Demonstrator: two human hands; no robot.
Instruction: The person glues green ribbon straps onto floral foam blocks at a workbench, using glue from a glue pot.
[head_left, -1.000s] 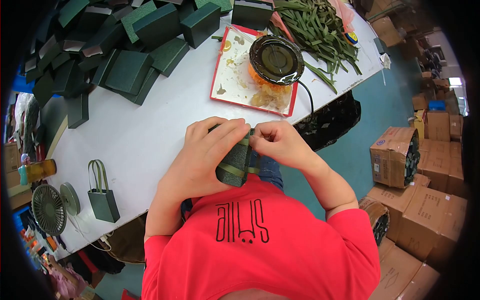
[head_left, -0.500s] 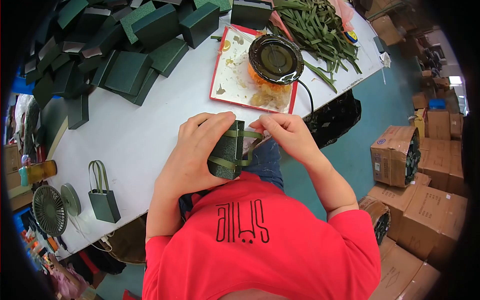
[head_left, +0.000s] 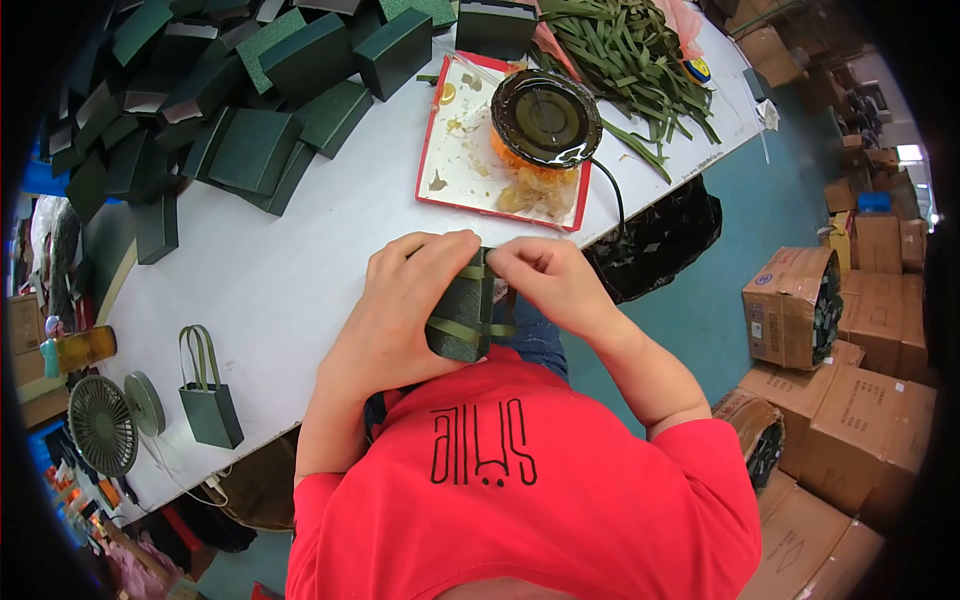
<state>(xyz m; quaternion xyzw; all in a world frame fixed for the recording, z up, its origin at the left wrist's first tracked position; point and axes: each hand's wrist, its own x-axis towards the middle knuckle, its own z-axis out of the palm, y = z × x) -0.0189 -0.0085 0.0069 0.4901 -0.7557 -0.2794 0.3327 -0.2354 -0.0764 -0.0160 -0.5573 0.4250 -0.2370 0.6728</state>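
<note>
My left hand is wrapped round a small dark green box near my body, thumb below and fingers along its top. Green ribbon runs across the box in two bands, and one part sticks out at its right side. My right hand is at the box's upper right edge, its fingers pinched together at the ribbon; the fingertips are partly hidden. A finished-looking green bag with two ribbon handles stands on the table to the left.
On the white table are piled green boxes, a black round pot on a red-edged tray, with a cord, and a heap of green ribbons. A fan stands left; cartons are stacked right.
My right hand has moved left against the box's upper edge. The ribbon loop that stood out at the right is now mostly out of sight behind my fingers.
</note>
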